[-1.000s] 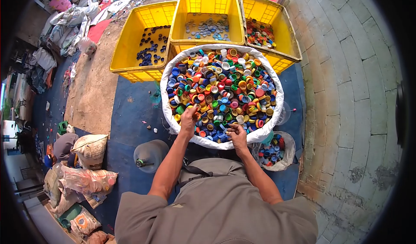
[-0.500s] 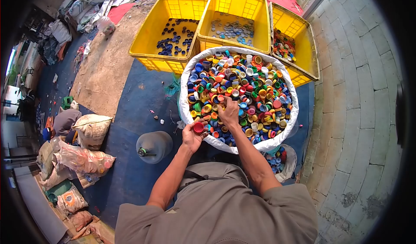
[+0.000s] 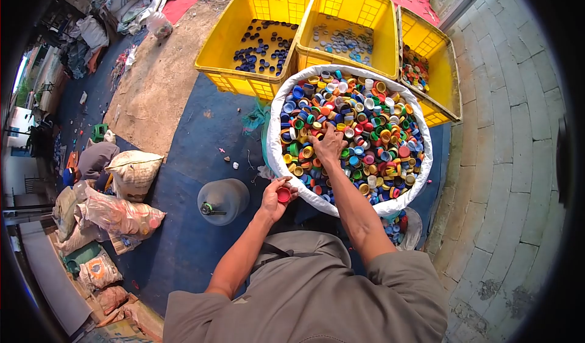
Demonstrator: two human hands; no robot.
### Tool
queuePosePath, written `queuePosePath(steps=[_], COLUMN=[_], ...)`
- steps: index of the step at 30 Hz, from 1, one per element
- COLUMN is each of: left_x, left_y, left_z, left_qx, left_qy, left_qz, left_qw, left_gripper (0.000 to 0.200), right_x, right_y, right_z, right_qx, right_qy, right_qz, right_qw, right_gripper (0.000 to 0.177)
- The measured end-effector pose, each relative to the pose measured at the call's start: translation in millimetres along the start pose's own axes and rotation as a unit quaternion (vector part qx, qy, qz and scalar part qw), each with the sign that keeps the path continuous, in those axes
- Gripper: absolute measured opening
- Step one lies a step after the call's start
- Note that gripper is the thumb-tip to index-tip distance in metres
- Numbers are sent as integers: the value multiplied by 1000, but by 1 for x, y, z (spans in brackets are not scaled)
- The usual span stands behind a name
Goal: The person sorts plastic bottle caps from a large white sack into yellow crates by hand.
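A large round sack with a white rim [image 3: 277, 154] is full of bottle caps [image 3: 365, 133] in many colours. My left hand [image 3: 275, 198], at the sack's lower left edge, holds a red cap [image 3: 283, 194] in its fingers. Over the caps, my right hand [image 3: 329, 146] reaches down with thumb and fingers spread, touching the pile left of its middle. No cap can be made out in its grip.
Behind the sack stand three yellow crates [image 3: 244, 78] with sorted caps inside. A clear plastic jug [image 3: 226, 203] is on the blue floor left of my arm. Filled sacks [image 3: 131, 175] lie further left, and a block wall [image 3: 506, 130] runs along the right.
The whole scene has shifted slightly right in view. My right hand has spread its fingers on the caps. The red cap is still in my left hand.
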State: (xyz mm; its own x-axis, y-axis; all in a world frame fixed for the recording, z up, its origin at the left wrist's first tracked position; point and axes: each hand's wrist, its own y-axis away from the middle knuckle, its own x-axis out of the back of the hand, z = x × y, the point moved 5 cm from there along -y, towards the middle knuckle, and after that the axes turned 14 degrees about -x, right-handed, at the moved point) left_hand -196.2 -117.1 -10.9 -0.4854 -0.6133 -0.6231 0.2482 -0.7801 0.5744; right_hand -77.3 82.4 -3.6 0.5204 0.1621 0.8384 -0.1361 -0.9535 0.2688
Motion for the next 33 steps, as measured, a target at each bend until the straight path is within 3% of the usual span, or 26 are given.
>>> queuePosePath(steps=[3,7,11,14,16,17,20,22,25,28,30,33], left_x=[5,-6,-19,-27,-35,-37,-57,-79,-81,-83,-85,-82], left_y=[-6,-5,-11,-20,-28,-32,-41,-40,-58,-67,-68,-75], left_z=[-4,-4,-5,-7,-6,-5,-2,1,-13,-21,-24,-30], left_qx=[27,12,-22,-77,-137,-148,-326,-295,-375,-346,-360,-324], left_qy=[65,10,-55,-169,-290,-347,-530,-593,-631,-651,-669,-678], left_qz=[-49,-20,0,-29,-66,-73,-113,-122,-182,-186,-200,-190], left_qw=[996,1000,998,982,945,923,774,739,654,649,619,632], left_gripper=[18,13,15,18,20,24,27,31,39,42,46,45], right_x=[0,11,28,47,58,53,48,49,49,51,53,55], right_y=[-2,2,2,14,26,28,44,56,72,84,88,92], right_z=[2,7,32,46,61,74,109,129,150,165,172,180], right_qx=[-3,-1,12,-29,-83,-108,-217,-260,-289,-288,-284,-281], right_qy=[-38,-124,-312,-452,-543,-603,-741,-740,-745,-743,-744,-744], right_qz=[-18,7,-3,-137,-170,-208,-261,-264,-271,-271,-266,-260], right_qw=[999,992,950,881,818,762,579,561,537,540,544,547], right_gripper=[70,69,64,47,37,33,30,33,34,33,35,39])
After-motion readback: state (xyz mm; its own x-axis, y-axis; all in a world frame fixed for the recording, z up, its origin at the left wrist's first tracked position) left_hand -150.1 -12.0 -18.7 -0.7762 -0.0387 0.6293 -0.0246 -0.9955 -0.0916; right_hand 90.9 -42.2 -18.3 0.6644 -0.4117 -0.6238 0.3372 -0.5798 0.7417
